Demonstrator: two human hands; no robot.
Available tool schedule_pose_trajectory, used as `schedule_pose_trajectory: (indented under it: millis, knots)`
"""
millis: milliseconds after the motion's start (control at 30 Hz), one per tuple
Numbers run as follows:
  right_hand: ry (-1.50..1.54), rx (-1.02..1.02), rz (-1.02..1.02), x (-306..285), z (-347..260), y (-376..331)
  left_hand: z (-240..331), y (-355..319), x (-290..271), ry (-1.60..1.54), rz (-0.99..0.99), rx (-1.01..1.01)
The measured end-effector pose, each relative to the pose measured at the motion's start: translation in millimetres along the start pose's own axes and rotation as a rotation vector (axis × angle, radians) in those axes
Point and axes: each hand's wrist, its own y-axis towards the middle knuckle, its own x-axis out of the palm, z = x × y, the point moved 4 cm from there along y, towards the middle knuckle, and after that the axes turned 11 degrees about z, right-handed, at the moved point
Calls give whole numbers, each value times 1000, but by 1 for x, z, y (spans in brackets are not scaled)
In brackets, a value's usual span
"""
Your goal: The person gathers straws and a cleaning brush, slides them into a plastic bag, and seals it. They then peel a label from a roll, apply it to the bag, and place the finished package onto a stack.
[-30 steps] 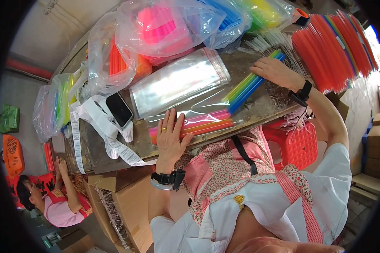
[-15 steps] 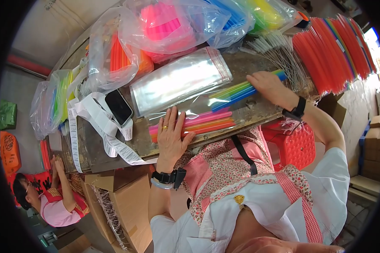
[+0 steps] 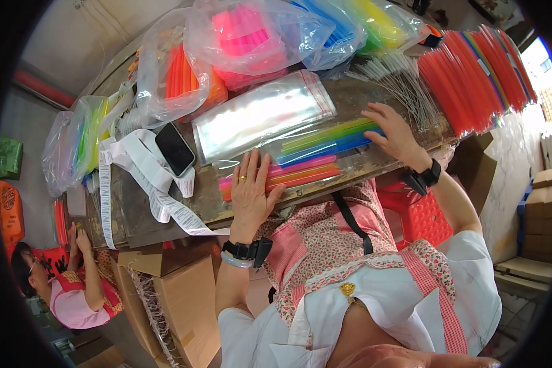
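My left hand (image 3: 251,187) lies flat, fingers stretched out, on a clear plastic bag that holds pink and orange drinking straws (image 3: 306,175). Just beyond these, yellow, green and blue straws (image 3: 325,141) lie side by side, most of their length within the same bag. My right hand (image 3: 395,136) is at their right ends, fingers apart and thumb touching the blue ones. Behind them lies a stack of clear empty bags (image 3: 264,116).
Bags of pink straws (image 3: 242,34) and orange straws (image 3: 184,73) line the back. Cleaning brushes (image 3: 405,86) and bundled red straws (image 3: 454,80) are at the right. A phone (image 3: 174,149) rests on a label strip (image 3: 138,159). A co-worker (image 3: 80,294) sits far left.
My right hand has moved left, and the yellow, green and blue straws have slid left, deeper into the bag. My left hand stays on the bag.
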Motion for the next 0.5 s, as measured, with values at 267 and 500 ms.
schedule_pose_trajectory:
  millis: [267,500]
  knots:
    - [11,-262,-102,35,-36,-19,-1,0,0,8,24,16]
    - [-31,-269,-36,42,-39,2,3,1,-2,33,40,38]
